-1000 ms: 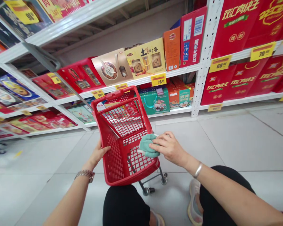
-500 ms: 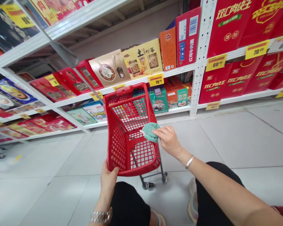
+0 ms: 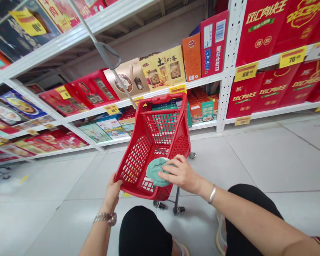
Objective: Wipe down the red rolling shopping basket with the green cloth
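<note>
Low before the gift-box shelves (image 3: 202, 79), left hand (image 3: 113, 187) closes tight on the near corner of the tilted red trolley basket (image 3: 160, 137), steadying it while right hand (image 3: 180, 174), fingers curled, presses a bunched green cloth (image 3: 155, 170) against its inner wall.

1. The right hand (image 3: 180, 174) is covering the right part of the cloth (image 3: 154, 170).
2. The left hand (image 3: 113, 187) is curling its fingers out of sight under the basket (image 3: 138, 160).
3. The basket is blocking the low boxes (image 3: 204, 108) behind it.
4. The handle (image 3: 106, 53) is running off the top edge.
5. The far left shelves (image 3: 5, 142) are blurring.
6. The tags (image 3: 246, 71) are showing print too small to read.
</note>
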`<control>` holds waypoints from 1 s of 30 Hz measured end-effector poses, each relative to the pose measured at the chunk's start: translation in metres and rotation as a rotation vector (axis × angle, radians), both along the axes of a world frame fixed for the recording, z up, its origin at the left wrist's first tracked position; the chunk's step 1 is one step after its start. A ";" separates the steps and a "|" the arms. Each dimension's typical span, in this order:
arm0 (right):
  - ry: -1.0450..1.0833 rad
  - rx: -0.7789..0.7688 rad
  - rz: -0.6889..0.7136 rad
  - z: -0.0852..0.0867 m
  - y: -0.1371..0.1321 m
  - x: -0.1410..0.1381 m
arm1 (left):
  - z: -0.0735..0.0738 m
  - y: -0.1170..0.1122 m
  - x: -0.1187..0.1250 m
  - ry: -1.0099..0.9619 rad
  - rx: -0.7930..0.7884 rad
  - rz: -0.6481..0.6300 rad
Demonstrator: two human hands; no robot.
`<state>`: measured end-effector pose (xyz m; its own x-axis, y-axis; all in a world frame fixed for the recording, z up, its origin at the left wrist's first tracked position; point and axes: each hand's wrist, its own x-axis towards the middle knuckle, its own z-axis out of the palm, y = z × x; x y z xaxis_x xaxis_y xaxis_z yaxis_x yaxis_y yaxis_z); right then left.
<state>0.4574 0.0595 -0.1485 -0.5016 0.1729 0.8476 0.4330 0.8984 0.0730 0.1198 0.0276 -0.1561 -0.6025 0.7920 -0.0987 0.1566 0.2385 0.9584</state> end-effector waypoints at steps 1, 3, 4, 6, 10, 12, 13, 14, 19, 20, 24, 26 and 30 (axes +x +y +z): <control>0.016 0.004 -0.023 0.000 0.006 0.002 | 0.001 0.002 0.000 -0.016 -0.002 -0.014; 0.045 0.000 -0.075 -0.001 0.018 0.008 | 0.002 0.004 0.000 -0.047 -0.007 -0.047; 0.053 -0.012 -0.104 -0.001 0.025 0.013 | 0.003 0.005 0.000 -0.062 -0.009 -0.063; 0.060 -0.058 -0.171 -0.001 0.039 0.023 | 0.004 0.008 0.001 -0.085 -0.013 -0.092; 0.103 -0.155 -0.335 -0.001 0.062 0.048 | 0.007 0.012 0.001 -0.105 -0.014 -0.135; 0.144 -0.153 -0.422 0.000 0.070 0.061 | 0.007 0.014 0.001 -0.107 -0.014 -0.148; 0.171 -0.135 -0.467 0.001 0.073 0.068 | 0.006 0.015 0.001 -0.105 -0.013 -0.151; 0.204 -0.114 -0.514 0.001 0.075 0.074 | 0.006 0.016 0.002 -0.103 -0.011 -0.151; 0.366 -0.081 -0.620 0.009 0.069 0.091 | 0.000 0.023 0.005 -0.102 0.024 -0.117; 0.367 -0.088 -0.575 0.011 0.062 0.089 | -0.001 0.024 0.006 -0.105 0.030 -0.107; 0.235 -0.058 -0.225 0.015 0.020 0.057 | -0.002 0.029 0.006 -0.118 0.043 -0.070; 0.105 0.000 -0.047 0.012 -0.004 0.035 | -0.002 0.030 0.005 -0.128 0.034 -0.062; -0.060 0.078 0.101 0.001 -0.032 0.006 | 0.002 0.030 0.003 -0.150 -0.006 -0.078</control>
<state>0.4636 0.0274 -0.1470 -0.5636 0.0541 0.8243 0.3337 0.9277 0.1672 0.1232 0.0574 -0.1543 -0.5172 0.8351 -0.1873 0.0304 0.2367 0.9711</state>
